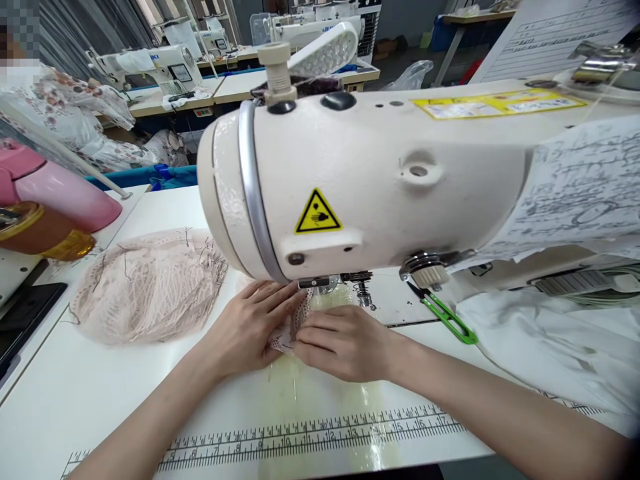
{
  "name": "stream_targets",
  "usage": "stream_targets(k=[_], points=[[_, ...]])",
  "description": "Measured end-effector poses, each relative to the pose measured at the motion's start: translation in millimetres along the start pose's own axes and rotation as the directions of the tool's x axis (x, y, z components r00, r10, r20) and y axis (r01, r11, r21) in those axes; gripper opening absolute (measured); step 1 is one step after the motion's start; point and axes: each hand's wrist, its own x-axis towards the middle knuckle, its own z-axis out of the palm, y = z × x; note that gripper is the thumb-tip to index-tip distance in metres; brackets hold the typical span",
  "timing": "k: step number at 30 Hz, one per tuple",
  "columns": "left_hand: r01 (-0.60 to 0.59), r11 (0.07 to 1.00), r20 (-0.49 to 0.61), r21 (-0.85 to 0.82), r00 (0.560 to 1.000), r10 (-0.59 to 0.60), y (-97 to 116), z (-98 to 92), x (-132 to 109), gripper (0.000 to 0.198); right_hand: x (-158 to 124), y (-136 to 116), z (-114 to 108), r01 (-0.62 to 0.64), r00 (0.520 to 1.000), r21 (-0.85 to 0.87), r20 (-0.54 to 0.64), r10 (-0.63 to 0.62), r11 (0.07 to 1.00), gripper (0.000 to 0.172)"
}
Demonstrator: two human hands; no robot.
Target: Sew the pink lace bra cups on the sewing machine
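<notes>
Both of my hands rest on a small piece of pale pink lace [290, 325] lying on the white table just before the needle [361, 292] of a cream sewing machine [360, 180]. My left hand [250, 327] lies flat with fingers stretched toward the presser foot, pressing the lace down. My right hand [345, 343] has its fingers drawn together on the lace's right edge, pinching it against the table. The machine head hides the needle bar and part of the lace.
A heap of pink lace pieces [147, 287] lies at the left. Green thread snips [445, 317] lie right of the needle, white cloth [540, 347] beyond. A printed ruler [310, 437] runs along the table's front. Pink bottle [60, 193] far left; another person [65, 113] sits behind.
</notes>
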Motion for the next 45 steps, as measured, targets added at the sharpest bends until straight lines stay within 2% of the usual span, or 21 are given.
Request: stream_targets(k=[15, 27, 37, 45], points=[[0.055, 0.998, -0.024, 0.019, 0.998, -0.054, 4.5, 2.9, 2.6, 0.059, -2.6, 4.8, -0.5, 0.03, 0.999, -0.007, 0.044, -0.03, 1.0, 0.011], [0.086, 0.994, -0.036, 0.061, 0.996, -0.084, 13.1, 6.6, 3.7, 0.064, -14.1, 11.0, -7.4, -0.058, 0.992, -0.053, 0.11, 0.063, 0.997, 0.02], [0.112, 0.988, -0.024, 0.107, 0.994, -0.11, 18.5, 7.7, 4.0, 0.06, -12.0, 12.2, -18.0, -0.128, 0.975, -0.144, 0.165, 0.152, 0.981, 0.023], [0.126, 0.986, -0.028, 0.113, 0.992, -0.124, 21.2, 8.4, 5.7, 0.058, -9.3, 17.3, -22.4, -0.105, 0.981, -0.253, 0.134, 0.142, 0.962, 0.023]])
